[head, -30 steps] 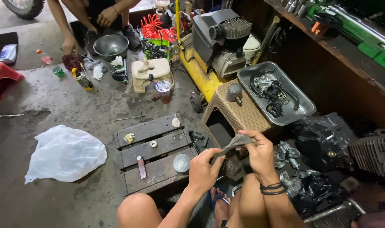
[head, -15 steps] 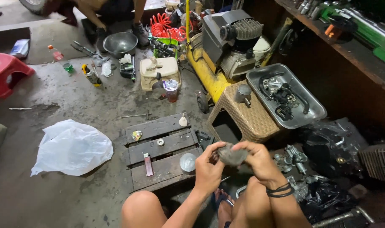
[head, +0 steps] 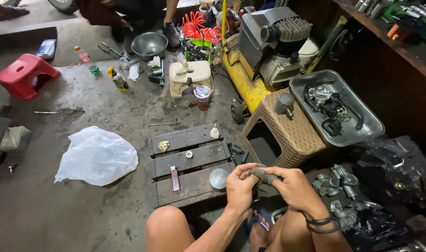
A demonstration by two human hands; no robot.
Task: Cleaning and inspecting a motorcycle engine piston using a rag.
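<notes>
Pallet (head: pixel 194 161) before hands (head: pixel 269 186), stool (head: pixel 292 133) beside

Lighting and quality: even, moderately bright overhead light on the grey concrete floor (head: pixel 105 107), soft short shadows, glare on the steel bowl (head: pixel 149 45) and white plastic bag (head: pixel 97 156), far-right shelf and near-right engine parts dim, wide-angle bowing at edges, focus mostly sharp, both hands slightly soft.

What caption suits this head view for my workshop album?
Both hands, left hand and right hand, pinch a small dark part above a slatted wooden board.
</notes>
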